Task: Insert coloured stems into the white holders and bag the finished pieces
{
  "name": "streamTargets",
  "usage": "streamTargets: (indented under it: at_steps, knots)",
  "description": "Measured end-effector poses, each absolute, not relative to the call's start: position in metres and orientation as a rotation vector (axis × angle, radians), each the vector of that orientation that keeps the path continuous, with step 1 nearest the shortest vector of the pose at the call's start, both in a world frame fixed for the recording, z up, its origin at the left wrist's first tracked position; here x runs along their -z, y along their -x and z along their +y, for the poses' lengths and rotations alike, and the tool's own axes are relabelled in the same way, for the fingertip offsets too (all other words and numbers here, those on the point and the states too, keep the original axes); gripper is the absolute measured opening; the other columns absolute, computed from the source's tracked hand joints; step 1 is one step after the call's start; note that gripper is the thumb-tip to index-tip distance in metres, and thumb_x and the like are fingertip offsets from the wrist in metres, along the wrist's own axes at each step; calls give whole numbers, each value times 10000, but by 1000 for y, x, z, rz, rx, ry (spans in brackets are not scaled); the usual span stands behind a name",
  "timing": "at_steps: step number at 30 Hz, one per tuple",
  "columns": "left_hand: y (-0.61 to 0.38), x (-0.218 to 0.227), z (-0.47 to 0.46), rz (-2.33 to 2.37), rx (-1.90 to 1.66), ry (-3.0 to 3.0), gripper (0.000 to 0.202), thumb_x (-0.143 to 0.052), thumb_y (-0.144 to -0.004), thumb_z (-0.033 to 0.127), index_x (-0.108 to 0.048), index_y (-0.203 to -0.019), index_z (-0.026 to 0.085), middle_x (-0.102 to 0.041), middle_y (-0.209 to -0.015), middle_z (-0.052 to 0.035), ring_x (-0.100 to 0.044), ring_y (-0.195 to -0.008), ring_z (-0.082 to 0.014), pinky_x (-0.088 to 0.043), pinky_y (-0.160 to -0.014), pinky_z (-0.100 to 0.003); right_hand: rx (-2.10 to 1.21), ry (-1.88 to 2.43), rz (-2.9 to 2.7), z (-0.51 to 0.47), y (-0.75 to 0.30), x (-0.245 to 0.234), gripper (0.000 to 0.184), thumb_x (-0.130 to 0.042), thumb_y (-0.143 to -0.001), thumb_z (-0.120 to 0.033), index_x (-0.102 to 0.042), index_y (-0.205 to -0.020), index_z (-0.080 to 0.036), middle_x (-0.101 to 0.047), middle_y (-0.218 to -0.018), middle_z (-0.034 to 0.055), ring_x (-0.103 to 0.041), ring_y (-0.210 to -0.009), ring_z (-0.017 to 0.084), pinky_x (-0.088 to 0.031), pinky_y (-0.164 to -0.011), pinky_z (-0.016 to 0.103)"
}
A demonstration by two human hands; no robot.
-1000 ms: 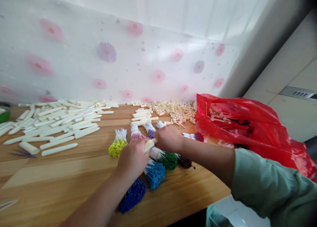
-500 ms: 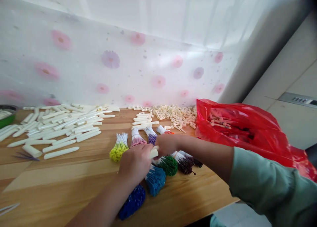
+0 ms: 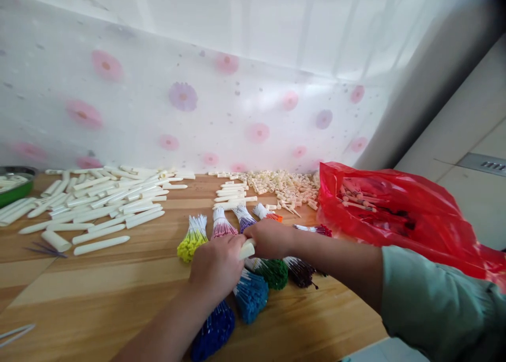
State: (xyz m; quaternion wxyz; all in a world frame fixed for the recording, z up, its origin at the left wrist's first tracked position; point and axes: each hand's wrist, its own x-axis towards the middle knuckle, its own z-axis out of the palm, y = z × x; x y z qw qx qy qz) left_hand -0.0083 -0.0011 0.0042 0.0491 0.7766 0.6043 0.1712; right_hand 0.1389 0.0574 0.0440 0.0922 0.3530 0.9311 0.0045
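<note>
My left hand (image 3: 218,261) is closed around a short cream plastic tube (image 3: 247,250), whose open end points to the right. Right beside the tube's far side is my right hand (image 3: 272,238), with its fingers curled in; whatever they pinch is hidden. Around both hands lie bundles of thin white-stemmed sticks with coloured tips: yellow (image 3: 191,246), pink (image 3: 223,228), purple (image 3: 245,223), orange (image 3: 272,215), green (image 3: 274,273), light blue (image 3: 251,297), dark blue (image 3: 213,333) and dark maroon (image 3: 301,273). My right forearm passes over part of them.
Many cream pointed tubes (image 3: 106,201) are heaped on the left of the wooden table (image 3: 118,299), near a green bowl (image 3: 19,188). Small cream pieces (image 3: 288,185) lie at the back. A red plastic bag (image 3: 419,204) with cream pieces inside stands at the right.
My right hand and forearm have dropped slightly, uncovering a red-tipped bundle behind the forearm. My left hand stays on the tube. The whole view has shifted a little.
</note>
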Motion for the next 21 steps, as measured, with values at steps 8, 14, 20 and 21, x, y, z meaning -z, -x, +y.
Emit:
streamTargets:
  at_steps: [8,14,20,21]
  knots:
    - [11,-10,8,1934,-504,-2024,318,-423,-879,356,-675,-796,180,-720,-773,-91,-659,-721,-231,-358,-579,-268,-345,-1144,2893,51,-136,-29,177,-411,-898,-180,-581,-935,-148,-682,-823,123,-623,-801,257,-426,-700,359]
    - [14,-1,8,1941,-526,-2217,245,-480,-845,269,-687,-973,238,-731,-940,-73,-661,-890,-251,-416,-714,-298,-154,-1162,2836,66,-131,-23,178,-497,-851,-261,-594,-984,-193,-712,-766,68,-675,-672,230,-425,-549,271]
    - [37,4,26,1934,-1005,-1815,390,-461,-868,409,-578,-1194,229,-684,-1131,-66,-649,-961,-222,-457,-784,-286,-26,-1126,2776,152,-120,-39,305,-590,-836,-434,-608,-1042,-210,-682,-953,58,-647,-881,225,-499,-731,333]
    - [41,5,28,1946,-1062,-1718,396,-454,-866,426,-578,-1182,220,-698,-1088,-65,-655,-932,-220,-462,-763,-283,-20,-1187,2744,171,-118,-38,324,-564,-866,-421,-591,-1080,-178,-660,-1001,70,-637,-890,214,-510,-751,359]
